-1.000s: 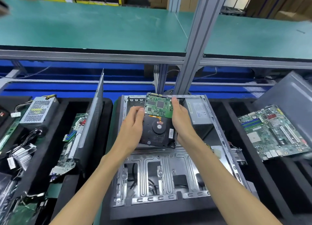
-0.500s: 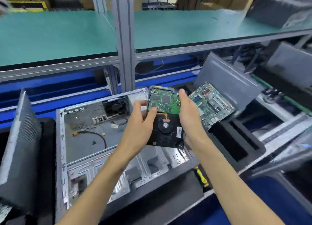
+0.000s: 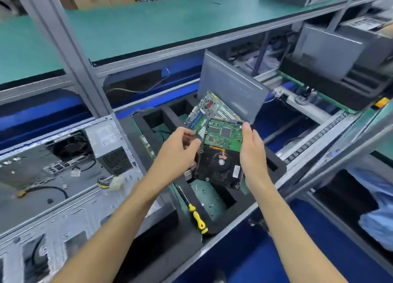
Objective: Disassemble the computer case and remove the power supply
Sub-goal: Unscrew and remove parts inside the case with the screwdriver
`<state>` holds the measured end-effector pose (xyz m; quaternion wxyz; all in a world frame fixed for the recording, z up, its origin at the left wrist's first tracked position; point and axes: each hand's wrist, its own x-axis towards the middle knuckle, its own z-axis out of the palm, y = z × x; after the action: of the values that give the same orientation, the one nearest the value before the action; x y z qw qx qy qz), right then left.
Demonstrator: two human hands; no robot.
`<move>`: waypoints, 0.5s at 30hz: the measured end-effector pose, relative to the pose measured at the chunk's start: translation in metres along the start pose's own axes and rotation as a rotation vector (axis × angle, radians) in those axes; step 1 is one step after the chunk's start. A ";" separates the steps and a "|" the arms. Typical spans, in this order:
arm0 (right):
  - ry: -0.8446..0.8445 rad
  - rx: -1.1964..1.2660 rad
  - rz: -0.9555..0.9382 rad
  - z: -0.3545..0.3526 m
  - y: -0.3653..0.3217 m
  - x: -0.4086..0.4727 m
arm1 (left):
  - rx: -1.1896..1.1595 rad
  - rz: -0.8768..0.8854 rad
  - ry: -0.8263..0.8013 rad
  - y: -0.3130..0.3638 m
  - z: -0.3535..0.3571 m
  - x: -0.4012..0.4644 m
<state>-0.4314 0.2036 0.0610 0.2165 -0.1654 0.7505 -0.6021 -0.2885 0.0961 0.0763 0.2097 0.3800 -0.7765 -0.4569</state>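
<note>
Our grip on the hard drive [image 3: 221,155] is two-handed: the right hand [image 3: 252,153] clasps its right edge with the thumb at the top corner, and the left hand [image 3: 179,148] pinches its left edge, fingers curled. We hold the drive tilted, circuit board up, above the black foam tray [image 3: 274,165] to our right.

We judge this a clearing step: the drive is out of the computer case [image 3: 63,176], and the power supply [image 3: 110,148] still sits in the case's far corner, its cable plug [image 3: 116,182] lying loose beside it. The next move calls for lowering the drive into a free tray compartment, then going back for the supply.

The tray holds a motherboard [image 3: 210,110] leaning against a grey panel [image 3: 231,91] at the far end. A yellow-handled screwdriver [image 3: 196,215] lies on the tray's near rim. The compartment under the drive shows a green floor.
</note>
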 end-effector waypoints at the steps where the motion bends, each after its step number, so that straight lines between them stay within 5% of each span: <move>1: 0.020 -0.003 0.013 -0.011 0.007 0.009 | 0.020 0.005 0.005 0.002 0.012 0.004; 15: 0.040 -0.080 0.058 -0.069 0.100 0.077 | 0.139 -0.147 -0.100 -0.019 0.120 0.037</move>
<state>-0.5317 0.2436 -0.0336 0.2122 -0.1401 0.7825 -0.5683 -0.3852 0.1276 -0.0005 0.1097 0.4263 -0.7859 -0.4343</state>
